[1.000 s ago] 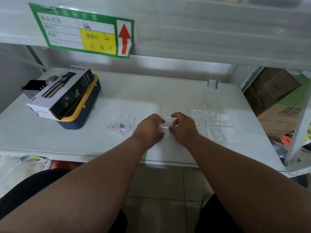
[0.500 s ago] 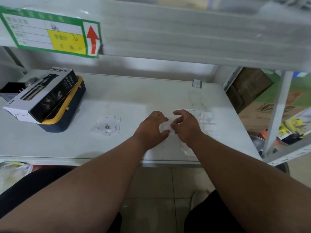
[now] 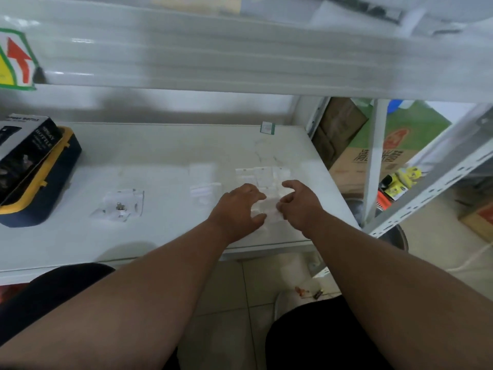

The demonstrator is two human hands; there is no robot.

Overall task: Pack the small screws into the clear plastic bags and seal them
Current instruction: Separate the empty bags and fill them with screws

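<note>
A small clear plastic bag [image 3: 268,209] sits between my two hands, low over the white shelf [image 3: 160,236], near its right front corner. My left hand [image 3: 236,209] grips its left edge between thumb and fingers. My right hand [image 3: 300,204] pinches its right edge, with the index finger raised. The frame is blurred, so the bag's contents do not show. Just behind my hands lie several empty clear bags [image 3: 262,173] in flat rows. Further left lies a clear bag with small metal screws [image 3: 121,205] in it.
Another flat clear bag [image 3: 204,186] lies left of my hands. A spray-bottle box [image 3: 24,153] rests on a yellow and dark blue case [image 3: 45,193] at the far left. An upper shelf [image 3: 240,57] hangs close overhead. Shelf uprights [image 3: 373,161] and cardboard boxes [image 3: 373,161] stand to the right.
My view has swung right, so the box and screw bag sit further left. Both hands have moved right with the bag, over the front of the empty bags, and my fingers have spread.
</note>
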